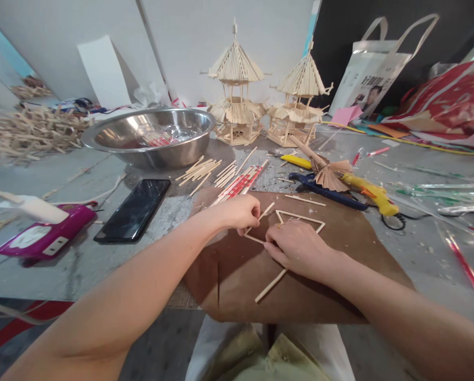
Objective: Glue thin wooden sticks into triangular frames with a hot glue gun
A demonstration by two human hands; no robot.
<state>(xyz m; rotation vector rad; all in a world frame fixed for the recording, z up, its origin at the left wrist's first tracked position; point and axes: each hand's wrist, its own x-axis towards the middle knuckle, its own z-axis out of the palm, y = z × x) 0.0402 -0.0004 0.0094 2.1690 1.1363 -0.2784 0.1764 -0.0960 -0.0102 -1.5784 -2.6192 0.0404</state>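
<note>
A small frame of thin wooden sticks (pixel 300 218) lies on a brown paper sheet (pixel 340 296) at the table's front. My left hand (pixel 239 211) is closed, pinching one stick (pixel 266 211) at the frame's left side. My right hand (pixel 296 246) lies on the frame's lower part with its fingers curled, pressing the sticks down. A longer stick (pixel 269 286) runs out from under the right hand toward me.
Behind are a steel bowl (pixel 153 138), loose sticks (pixel 199 170), red-and-white chopstick packets (pixel 240 184), two stick pagoda models (pixel 237 90), a yellow glue gun (pixel 370 191), blue pliers (pixel 324 191). A black phone (pixel 134 210) and pink glue gun (pixel 42 233) lie left; bags sit right.
</note>
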